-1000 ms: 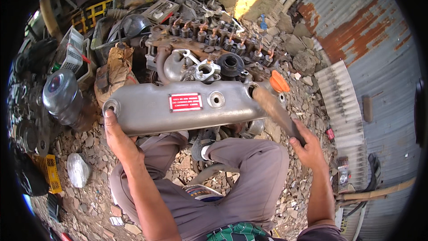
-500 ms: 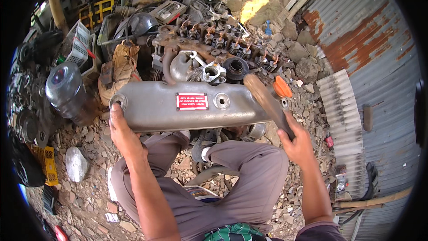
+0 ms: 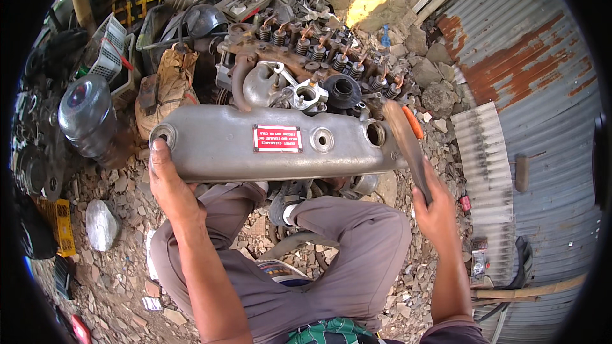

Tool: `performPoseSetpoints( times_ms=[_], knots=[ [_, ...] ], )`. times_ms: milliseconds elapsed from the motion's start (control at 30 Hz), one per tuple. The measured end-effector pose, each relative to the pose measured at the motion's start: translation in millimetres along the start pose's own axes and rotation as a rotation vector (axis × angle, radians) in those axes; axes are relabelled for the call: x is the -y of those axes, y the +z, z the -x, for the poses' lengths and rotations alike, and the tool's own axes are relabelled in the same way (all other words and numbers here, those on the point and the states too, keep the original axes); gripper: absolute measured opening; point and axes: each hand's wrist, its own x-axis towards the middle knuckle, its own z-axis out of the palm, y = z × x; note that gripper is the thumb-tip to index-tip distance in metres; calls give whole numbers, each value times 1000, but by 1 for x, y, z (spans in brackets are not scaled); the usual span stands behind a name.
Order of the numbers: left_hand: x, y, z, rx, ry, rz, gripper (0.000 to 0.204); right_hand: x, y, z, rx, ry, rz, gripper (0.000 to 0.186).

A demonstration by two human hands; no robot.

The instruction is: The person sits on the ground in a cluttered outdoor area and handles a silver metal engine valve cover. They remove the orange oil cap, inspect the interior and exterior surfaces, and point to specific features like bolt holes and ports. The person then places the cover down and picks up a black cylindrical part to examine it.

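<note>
Head view: left hand (image 3: 175,194) grips the left end of a grey metal cover (image 3: 220,150) above rubble ground (image 3: 118,286); right hand (image 3: 438,213) clasps a wooden bar (image 3: 407,143) at its right end, contact unclear. Step, presumably: working the cover with the bar; a further stroke calls for steady left support.

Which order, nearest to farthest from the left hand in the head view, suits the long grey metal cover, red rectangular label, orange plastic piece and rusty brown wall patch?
1. Grey metal cover: gripped by the left hand.
2. Red rectangular label: on the cover.
3. Orange plastic piece: near the cover's right end.
4. Rusty wall patch: far right.
</note>
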Motion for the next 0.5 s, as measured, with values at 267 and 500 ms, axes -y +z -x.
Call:
performPoseSetpoints(
  times_ms=[267, 500],
  knots=[
    [-7, 9, 5, -25, 17, 41, 60, 19, 16, -51, 38, -14, 72, 59],
    [-1, -1, 0, -8, -2, 32, 49, -28, -20, 8, 62, -96, 25, 60]
  ],
)
